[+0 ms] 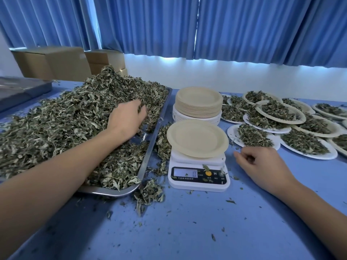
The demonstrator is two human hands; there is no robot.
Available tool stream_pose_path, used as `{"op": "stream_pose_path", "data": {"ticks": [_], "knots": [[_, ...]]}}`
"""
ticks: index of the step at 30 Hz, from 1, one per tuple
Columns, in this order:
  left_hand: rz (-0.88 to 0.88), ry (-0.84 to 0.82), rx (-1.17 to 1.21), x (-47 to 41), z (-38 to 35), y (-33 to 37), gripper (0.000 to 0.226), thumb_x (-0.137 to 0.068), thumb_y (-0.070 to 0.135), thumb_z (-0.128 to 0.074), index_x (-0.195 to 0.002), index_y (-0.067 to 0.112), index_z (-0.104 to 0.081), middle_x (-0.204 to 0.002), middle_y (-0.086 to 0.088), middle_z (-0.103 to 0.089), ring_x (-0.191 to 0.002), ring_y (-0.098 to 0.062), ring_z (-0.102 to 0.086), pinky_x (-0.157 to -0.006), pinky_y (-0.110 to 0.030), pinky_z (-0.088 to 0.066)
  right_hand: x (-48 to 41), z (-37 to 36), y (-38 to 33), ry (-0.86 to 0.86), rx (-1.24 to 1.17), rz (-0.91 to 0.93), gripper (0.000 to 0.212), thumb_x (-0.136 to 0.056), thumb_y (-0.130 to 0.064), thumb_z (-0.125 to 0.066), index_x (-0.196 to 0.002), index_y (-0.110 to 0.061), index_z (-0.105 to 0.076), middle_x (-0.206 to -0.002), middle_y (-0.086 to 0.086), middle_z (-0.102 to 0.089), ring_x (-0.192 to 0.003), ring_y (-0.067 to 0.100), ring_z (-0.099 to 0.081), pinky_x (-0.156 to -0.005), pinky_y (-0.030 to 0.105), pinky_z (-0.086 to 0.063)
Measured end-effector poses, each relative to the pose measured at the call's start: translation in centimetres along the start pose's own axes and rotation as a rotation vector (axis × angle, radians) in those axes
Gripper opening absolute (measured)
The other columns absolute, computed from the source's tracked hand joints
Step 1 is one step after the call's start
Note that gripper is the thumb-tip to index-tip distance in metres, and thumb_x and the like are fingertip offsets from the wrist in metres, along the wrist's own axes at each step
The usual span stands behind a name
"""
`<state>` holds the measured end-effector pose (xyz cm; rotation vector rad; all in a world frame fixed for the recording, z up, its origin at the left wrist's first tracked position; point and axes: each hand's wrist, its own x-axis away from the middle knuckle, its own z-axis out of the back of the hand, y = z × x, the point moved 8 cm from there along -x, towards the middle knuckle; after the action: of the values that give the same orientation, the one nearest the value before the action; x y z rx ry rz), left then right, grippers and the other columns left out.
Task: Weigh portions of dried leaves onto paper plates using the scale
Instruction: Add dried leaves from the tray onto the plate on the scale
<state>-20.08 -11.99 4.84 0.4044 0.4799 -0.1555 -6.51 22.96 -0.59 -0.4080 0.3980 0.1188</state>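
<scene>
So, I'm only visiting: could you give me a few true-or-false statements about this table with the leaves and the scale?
1. The paper plate on the scale has no leaves on it. True.
2. The left hand is in the leaf pile on the metal tray. True.
3. The right hand is lifting a filled plate. False: it rests on the blue table beside the scale, fingers loosely curled, holding nothing.
4. The stack of unused plates stands in front of the scale, nearest the person. False: it stands behind the scale.
5. The filled plates lie to the right of the scale. True.
</scene>
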Motion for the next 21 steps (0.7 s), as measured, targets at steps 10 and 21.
{"op": "stream_pose_path", "data": {"ticks": [10,21], "knots": [[-0.032,-0.037,0.391,-2.0,0.5,5.3,0.036,-0.106,0.028,-0.048,-0.075,0.014,-0.061,-0.063,-0.001,-0.062,-0.044,0.001,-0.053,-0.041,-0.014,-0.040,-0.2,-0.1,0.2,-0.009,-0.023,0.020,0.052,-0.099,-0.034,-0.060,-0.057,-0.015,-0.036,-0.047,0.006,-0.041,-0.046,0.022,-0.038,-0.051,0.033,-0.033],[-0.554,-0.452,0.303,2.2,-5.6,17.4,0.030,-0.100,0.039,-0.057,-0.084,0.014,-0.060,-0.079,0.001,-0.064,-0.072,-0.015,-0.058,-0.065,-0.030,-0.046,-0.2,0.1,0.4,-0.028,-0.077,0.035,0.053,-0.098,-0.037,-0.060,-0.055,-0.021,-0.035,-0.045,-0.004,-0.039,-0.045,0.013,-0.034,-0.050,0.034,-0.032]]}}
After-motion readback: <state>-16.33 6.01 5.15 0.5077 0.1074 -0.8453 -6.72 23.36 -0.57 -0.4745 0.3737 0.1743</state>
